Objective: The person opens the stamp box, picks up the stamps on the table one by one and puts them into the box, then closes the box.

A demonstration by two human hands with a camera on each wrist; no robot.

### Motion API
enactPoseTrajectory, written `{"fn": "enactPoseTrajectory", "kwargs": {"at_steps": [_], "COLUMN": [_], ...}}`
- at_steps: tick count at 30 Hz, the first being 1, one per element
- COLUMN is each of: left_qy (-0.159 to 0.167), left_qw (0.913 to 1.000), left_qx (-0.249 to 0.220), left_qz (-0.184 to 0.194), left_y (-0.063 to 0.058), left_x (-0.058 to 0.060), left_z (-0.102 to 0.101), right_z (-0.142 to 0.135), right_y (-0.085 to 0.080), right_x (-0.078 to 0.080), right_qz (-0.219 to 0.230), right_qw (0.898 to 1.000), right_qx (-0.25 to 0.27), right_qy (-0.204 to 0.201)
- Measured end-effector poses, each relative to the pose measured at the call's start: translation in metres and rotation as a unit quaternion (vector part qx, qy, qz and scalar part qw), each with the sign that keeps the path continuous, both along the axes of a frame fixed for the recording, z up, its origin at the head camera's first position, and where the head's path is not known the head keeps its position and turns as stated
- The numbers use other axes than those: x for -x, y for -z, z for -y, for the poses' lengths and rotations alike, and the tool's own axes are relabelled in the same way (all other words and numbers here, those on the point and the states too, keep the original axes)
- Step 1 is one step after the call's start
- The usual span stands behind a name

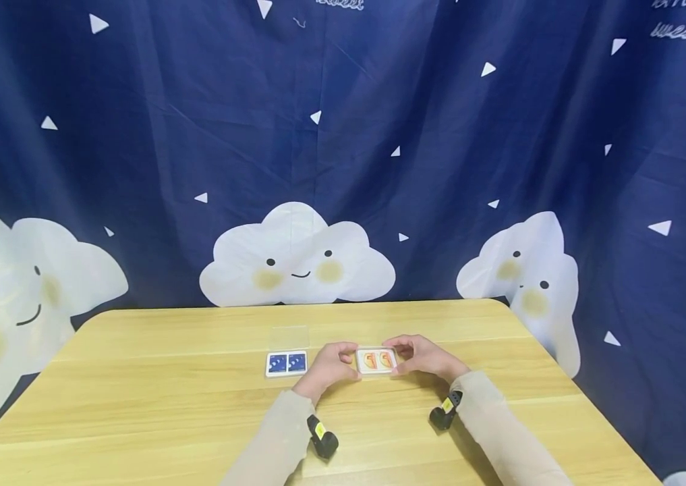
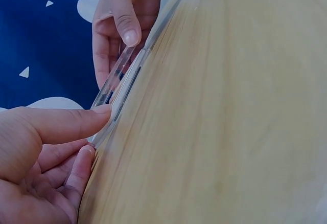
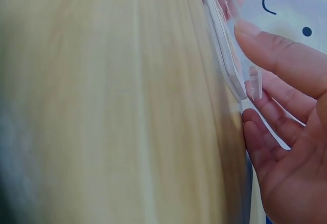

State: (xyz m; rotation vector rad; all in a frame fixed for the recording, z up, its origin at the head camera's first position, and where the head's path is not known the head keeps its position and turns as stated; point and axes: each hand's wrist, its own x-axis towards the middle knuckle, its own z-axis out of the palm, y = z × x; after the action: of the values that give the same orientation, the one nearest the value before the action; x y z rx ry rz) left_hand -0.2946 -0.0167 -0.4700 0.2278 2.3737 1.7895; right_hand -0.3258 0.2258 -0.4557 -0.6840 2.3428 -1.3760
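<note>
A flat clear plastic card case (image 1: 376, 361), with two orange-and-yellow pictures inside, lies on the table between my two hands. Its transparent lid (image 2: 113, 78) stands slightly apart from and above the base (image 3: 224, 42). My left hand (image 1: 332, 364) holds the lid at its left end, thumb on it and fingers bent near the case's edge. At the opposite end, the right hand (image 1: 424, 354) holds the lid between thumb and fingers. The right fingertips (image 3: 249, 115) are close to the base's corner; whether they touch it is unclear.
Left of my left hand lies a second clear case (image 1: 287, 363) with two dark blue cards; a transparent panel (image 1: 290, 336) extends behind it. All sit on a light wooden table (image 1: 166, 405). A dark blue curtain (image 1: 245, 135) with white clouds hangs beyond the table's far edge.
</note>
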Motion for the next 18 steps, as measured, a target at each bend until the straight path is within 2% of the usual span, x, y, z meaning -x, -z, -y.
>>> {"fn": "enactPoseTrajectory", "kwargs": {"at_steps": [18], "left_qy": [0.003], "left_qw": [1.0], "left_qx": [-0.007], "left_qz": [0.0], "left_y": [-0.0006], "left_x": [0.0004], "left_z": [-0.0001], "right_z": [0.0], "right_y": [0.0047], "right_x": [0.0027], "right_qz": [-0.004], "right_qw": [1.0], "right_qx": [-0.008], "right_qy": [0.008]}}
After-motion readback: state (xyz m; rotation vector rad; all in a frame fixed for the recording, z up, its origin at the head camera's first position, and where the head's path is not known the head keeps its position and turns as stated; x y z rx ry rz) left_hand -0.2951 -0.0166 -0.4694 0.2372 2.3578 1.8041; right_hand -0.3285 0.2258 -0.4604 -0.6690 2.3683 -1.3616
